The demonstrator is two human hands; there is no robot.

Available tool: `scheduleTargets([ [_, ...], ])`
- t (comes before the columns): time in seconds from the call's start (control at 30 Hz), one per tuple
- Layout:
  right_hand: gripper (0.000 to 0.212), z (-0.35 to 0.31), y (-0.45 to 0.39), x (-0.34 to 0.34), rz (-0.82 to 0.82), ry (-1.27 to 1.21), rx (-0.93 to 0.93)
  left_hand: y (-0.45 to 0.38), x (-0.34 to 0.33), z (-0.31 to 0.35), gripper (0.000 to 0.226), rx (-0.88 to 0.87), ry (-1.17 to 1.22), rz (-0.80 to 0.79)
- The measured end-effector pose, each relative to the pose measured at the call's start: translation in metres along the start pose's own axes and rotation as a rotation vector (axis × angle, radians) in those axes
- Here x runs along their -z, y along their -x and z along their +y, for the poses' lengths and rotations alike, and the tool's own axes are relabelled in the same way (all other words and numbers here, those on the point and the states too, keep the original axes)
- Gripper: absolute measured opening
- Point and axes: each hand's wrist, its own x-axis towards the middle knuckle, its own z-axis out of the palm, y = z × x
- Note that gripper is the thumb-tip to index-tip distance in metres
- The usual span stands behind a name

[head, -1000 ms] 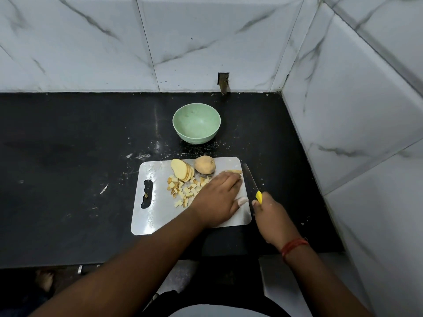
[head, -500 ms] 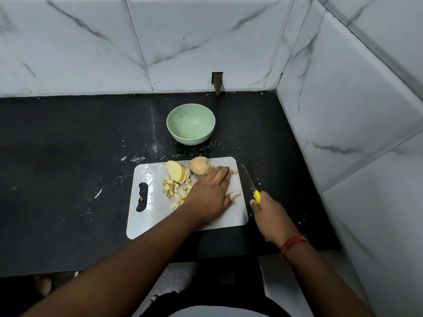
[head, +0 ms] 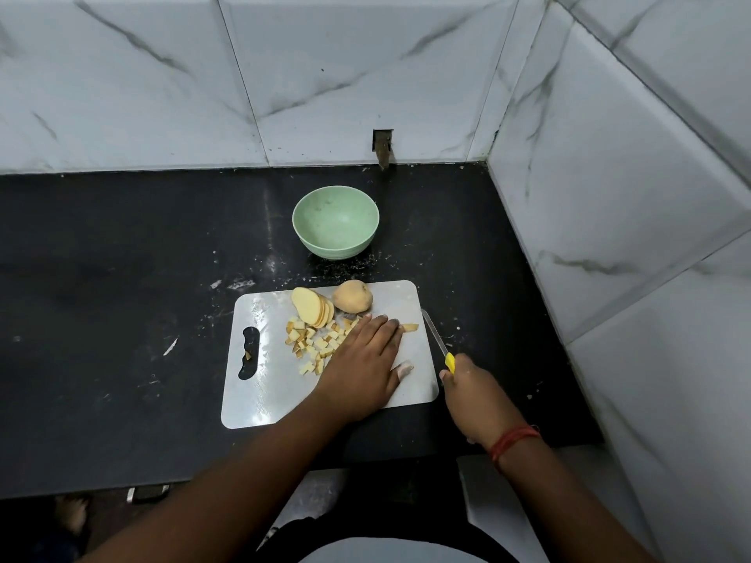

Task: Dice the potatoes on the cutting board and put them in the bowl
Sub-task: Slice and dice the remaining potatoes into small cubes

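Since the previous second, my left hand (head: pixel 363 369) has slid a little toward the left across the cutting board (head: pixel 264 384), closing on the diced pieces (head: pixel 315 345), and the knife (head: pixel 435 339) has stayed off the board's right edge. Judgement: cutting is paused and I am gathering the dice into one heap, probably ahead of a transfer. The bowl (head: pixel 335 221) holds nothing yet.

Left to right:

1. Tabletop (head: pixel 101 298): dark, matte stone, flecked with pale starch and crumbs.
2. Cutting board: thin white plastic, rounded corners, slotted handle on the left with one stray cube lying in the slot.
3. Diced pieces: small, pale yellow, rough cubes, some with brown skin, spread loosely mid-board.
4. Sliced potato (head: pixel 312 307): oval slices fanned and leaning on each other at the far edge, cut faces moist and smooth.
5. Whole potato (head: pixel 352 296): unpeeled, tan, rounded, touching the slices.
6. Bowl: pale green, smooth, round, on the tabletop beyond the board.
7. Left hand: flat, palm down, fingers extended and together, gripping nothing, fingertips against the dice.
8. One strip (head: pixel 409 327) lies just right of those fingertips.
9. Right hand (head: pixel 473 394): closed around the knife's yellow handle, the narrow steel blade pointing away from me.

Slices and the whole potato remain uncut; the task is well short of done.
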Motion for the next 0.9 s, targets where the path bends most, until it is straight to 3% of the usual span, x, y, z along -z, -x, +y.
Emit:
scheduleTargets([
  [0.53,0.026,-0.018,-0.016,-0.019,-0.129,0.102,-0.129,0.004,-0.003,-0.003,0.064,0.031,0.039,0.007],
  [0.77,0.017,0.003,-0.002,-0.029,-0.099,0.127,-0.094,0.004,-0.003,-0.003,0.067,0.037,0.041,-0.02],
  [0.9,0.014,-0.005,-0.001,-0.022,0.004,0.083,-0.006,0.004,-0.003,-0.003,0.066,0.034,0.05,-0.006],
])
